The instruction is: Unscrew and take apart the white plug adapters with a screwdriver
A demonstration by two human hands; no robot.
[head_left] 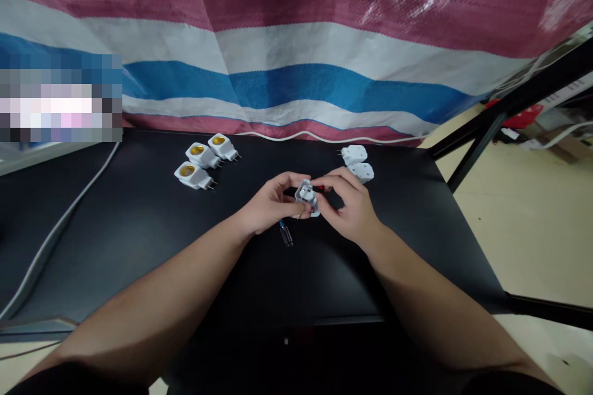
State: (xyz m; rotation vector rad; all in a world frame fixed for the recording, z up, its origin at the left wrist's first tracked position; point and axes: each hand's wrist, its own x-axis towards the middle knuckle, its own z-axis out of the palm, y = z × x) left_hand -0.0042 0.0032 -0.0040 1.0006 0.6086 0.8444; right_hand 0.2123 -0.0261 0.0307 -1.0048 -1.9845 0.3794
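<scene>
My left hand (271,203) grips an opened white plastic plug housing (306,190) above the middle of the black table, its thumb across the near side. Small inner parts show in the housing, too small to name. My right hand (349,203) is closed at the housing's right side, fingertips against it. A bit of red shows by the right fingertips; its kind cannot be made out. Below my left hand a screwdriver (286,234) with a clear handle lies on the table, its upper end hidden by the hand.
Three white plug-in lamp sockets (197,154) with gold insides lie at the back left. Two white plug pieces (356,154) lie at the back right. A white cable (306,134) runs along the back edge before a striped sheet (287,83). Another cable (60,231) crosses the left side.
</scene>
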